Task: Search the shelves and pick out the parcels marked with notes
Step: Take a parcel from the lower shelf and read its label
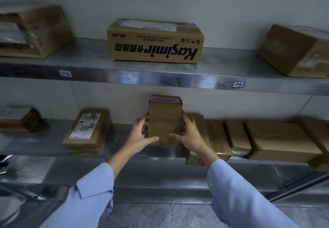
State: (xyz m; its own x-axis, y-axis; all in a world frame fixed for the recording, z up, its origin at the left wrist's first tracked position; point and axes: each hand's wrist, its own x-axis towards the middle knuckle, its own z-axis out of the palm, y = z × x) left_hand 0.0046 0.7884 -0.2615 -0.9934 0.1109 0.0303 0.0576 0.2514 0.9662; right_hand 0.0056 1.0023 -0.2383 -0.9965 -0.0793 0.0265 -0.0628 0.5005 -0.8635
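Observation:
A small brown cardboard parcel [163,119] is held up between both hands in front of the lower shelf [124,138], with a white label on its top face. My left hand [141,135] grips its left side, thumb across the front. My right hand [188,133] grips its right side the same way. I see no note on the faces turned toward me.
On the lower shelf lie a labelled flat box [88,131] to the left and several brown parcels [249,138] to the right. The upper shelf [160,74] carries a printed carton [154,42] and boxes at both ends. Its front edge bears small tags [238,84].

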